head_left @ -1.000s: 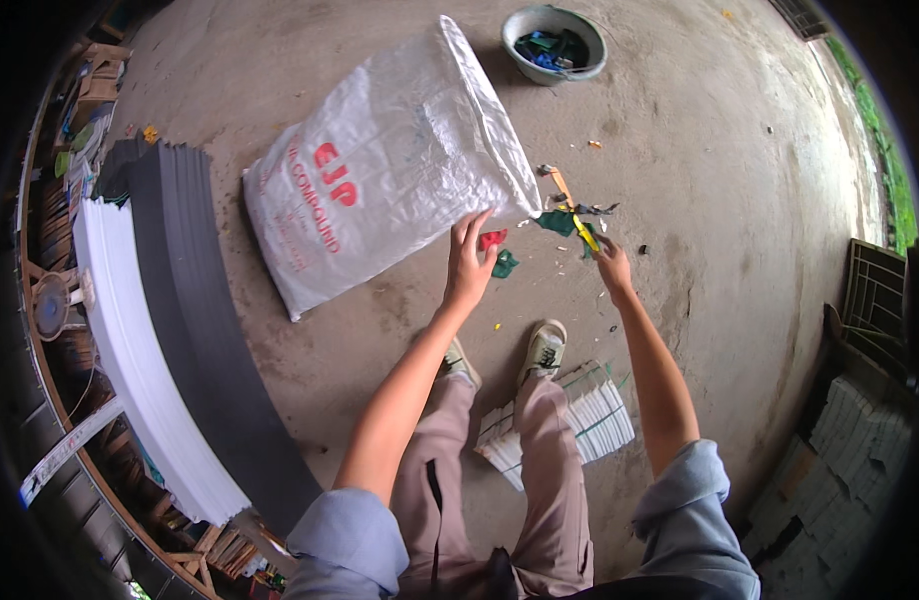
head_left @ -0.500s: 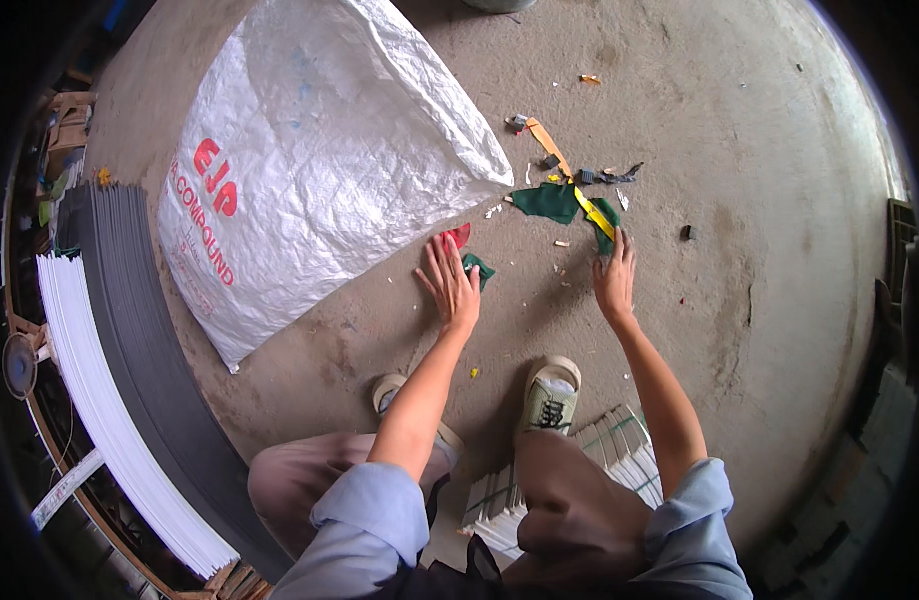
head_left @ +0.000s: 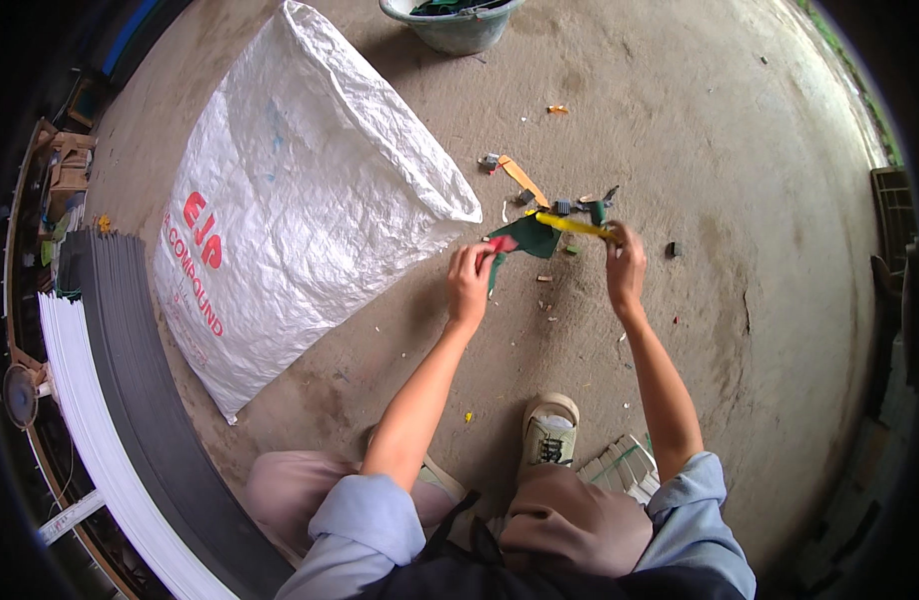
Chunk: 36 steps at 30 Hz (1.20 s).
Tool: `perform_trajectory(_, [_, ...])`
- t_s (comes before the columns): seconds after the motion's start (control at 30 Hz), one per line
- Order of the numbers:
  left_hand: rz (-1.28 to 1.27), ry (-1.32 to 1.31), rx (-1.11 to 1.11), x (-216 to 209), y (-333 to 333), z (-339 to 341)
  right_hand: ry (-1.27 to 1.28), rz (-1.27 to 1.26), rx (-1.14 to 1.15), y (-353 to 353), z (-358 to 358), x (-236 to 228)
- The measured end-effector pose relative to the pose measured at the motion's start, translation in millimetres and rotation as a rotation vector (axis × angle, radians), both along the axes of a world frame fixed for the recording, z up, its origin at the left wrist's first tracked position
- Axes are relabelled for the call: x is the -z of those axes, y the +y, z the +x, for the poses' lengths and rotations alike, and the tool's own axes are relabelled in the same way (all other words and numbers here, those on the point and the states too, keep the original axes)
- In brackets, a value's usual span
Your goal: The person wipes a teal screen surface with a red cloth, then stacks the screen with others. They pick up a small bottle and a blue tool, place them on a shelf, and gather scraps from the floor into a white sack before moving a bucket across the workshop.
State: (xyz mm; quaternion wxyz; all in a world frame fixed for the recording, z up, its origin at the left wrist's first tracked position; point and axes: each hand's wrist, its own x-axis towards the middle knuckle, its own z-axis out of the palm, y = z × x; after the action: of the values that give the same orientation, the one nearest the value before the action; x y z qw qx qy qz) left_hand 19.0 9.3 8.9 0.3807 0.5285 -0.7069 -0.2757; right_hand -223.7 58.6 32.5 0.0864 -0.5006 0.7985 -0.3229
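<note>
Near the sack's mouth, my left hand (head_left: 468,282) pinches a small red scrap (head_left: 502,243); a green piece hangs beside its fingertips. My right hand (head_left: 627,268), further right, is closed on one end of a yellow strip (head_left: 572,226), with a bit of green showing above it. Between the hands a dark green scrap (head_left: 536,238) lies partly under the strip. An orange strip (head_left: 523,180) and small dark block-like pieces (head_left: 563,207) are just beyond. Whether the scraps are cloth or plastic I cannot tell.
A large white woven sack (head_left: 290,210) with red print lies at left. Behind stands a grey-green tub (head_left: 460,32) with dark stuff inside. Long white and dark grey strips (head_left: 130,300) are stacked on the far left. A bundle of pale strips (head_left: 620,468) sits beside my right leg.
Both hands have risen from the floor and closed, the left on the red scrap, the right on the yellow strip. The strip has swung flatter. More of the tub shows.
</note>
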Motion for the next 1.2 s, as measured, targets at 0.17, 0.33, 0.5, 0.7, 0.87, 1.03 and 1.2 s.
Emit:
perform_trajectory(0.17, [-0.062, -0.245, -0.026, 1, -36, -57, 0.037, 0.266, 0.111, -54, -44, 14])
perform_trajectory(0.33, [0.15, -0.179, -0.303, 19, -52, -77, 0.201, 0.297, -0.059, -65, 12, 52])
perform_trajectory(0.5, [-0.03, -0.427, -0.123, 34, -60, -79, 0.171, 0.164, -0.17, -88, 29, 36])
perform_trajectory(0.7, [-0.072, -0.475, 0.039, 31, -99, -103, 0.329, 0.246, -0.243, -110, 27, 37])
perform_trajectory(0.87, [-0.211, -0.361, 0.351, 37, -90, -105, 0.142, 0.047, -0.33, -72, 19, 51])
perform_trajectory(1.03, [-0.123, -0.083, 0.401, 40, -67, -101, 0.277, 0.11, -0.31, -27, 9, 34])
perform_trajectory(1.2, [-0.172, -0.324, 0.289, 24, -107, -115, 0.27, 0.047, 0.345, -18, -54, 30])
